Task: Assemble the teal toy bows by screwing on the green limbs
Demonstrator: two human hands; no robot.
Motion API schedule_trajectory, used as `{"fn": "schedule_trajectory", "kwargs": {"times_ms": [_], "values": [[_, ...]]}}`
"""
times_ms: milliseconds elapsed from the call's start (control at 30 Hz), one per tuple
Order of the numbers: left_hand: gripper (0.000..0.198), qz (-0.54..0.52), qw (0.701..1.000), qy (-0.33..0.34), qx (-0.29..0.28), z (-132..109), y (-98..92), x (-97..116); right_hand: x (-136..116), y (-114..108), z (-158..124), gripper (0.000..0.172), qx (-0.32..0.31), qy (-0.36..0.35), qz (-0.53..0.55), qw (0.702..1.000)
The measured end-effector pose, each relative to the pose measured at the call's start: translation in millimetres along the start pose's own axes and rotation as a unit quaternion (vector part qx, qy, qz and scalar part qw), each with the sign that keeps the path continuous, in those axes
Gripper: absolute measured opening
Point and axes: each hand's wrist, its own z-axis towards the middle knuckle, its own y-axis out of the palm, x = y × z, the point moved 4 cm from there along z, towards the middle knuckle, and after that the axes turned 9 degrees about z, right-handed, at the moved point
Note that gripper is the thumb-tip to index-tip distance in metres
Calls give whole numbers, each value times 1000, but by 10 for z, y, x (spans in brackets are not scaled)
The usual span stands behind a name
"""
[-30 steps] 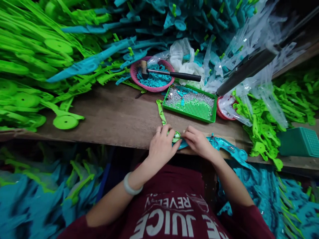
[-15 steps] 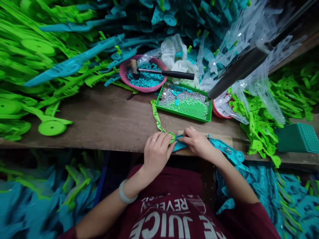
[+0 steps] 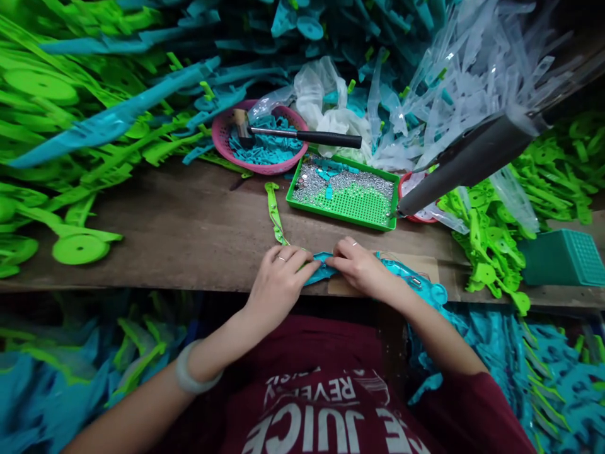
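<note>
At the table's front edge, a blue plastic piece [image 3: 320,270] lies between my two hands. My left hand [image 3: 280,280] is closed on its left end, with the fingertips covering that part. My right hand [image 3: 360,268] pinches the right end; whether a smaller part is in that pinch is hidden. A green plastic arm [image 3: 275,215] with a thin wire runs up from behind my left fingers, its lower end hidden. Under and beyond my right forearm lies a blue plastic housing [image 3: 416,280] with metal and wires in it, partly on a cardboard sheet [image 3: 431,268].
A green tray [image 3: 340,217] of small metal parts stands ahead. Behind it, a hammer [image 3: 326,139] rests across a pink basket [image 3: 265,169]. A grey rod-like tool [image 3: 463,164] slants in from the right. Green, blue and clear plastic parts are heaped around.
Both hands have shifted left with the blue piece, the left hand farther. The round end of the green arm, seen before, is now covered. The whole view has shifted slightly.
</note>
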Motion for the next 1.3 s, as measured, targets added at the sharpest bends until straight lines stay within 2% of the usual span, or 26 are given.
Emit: {"fn": "schedule_trajectory", "kwargs": {"times_ms": [133,333,467,700,867,1067,1300], "values": [[28,-2,1000,21,-8,14,-36,4,-24,31,18,31,-2,11,-39,999],[24,30,995,68,-59,113,-84,-4,-38,43,0,22,-9,27,-43,999],[24,52,990,105,-81,133,-99,15,-73,-10,-27,23,-20,25,-83,996],[20,71,986,134,-72,131,-107,-17,-42,-135,-238,29,-18,6,-99,995],[22,52,988,133,-59,104,-96,-35,-17,-104,-321,28,4,-12,-111,994],[23,26,989,143,-27,59,-116,-18,15,-65,-381,28,15,1,-101,995],[24,56,974,220,-28,77,-129,-33,10,-107,-382,24,46,-31,-115,992]]}}
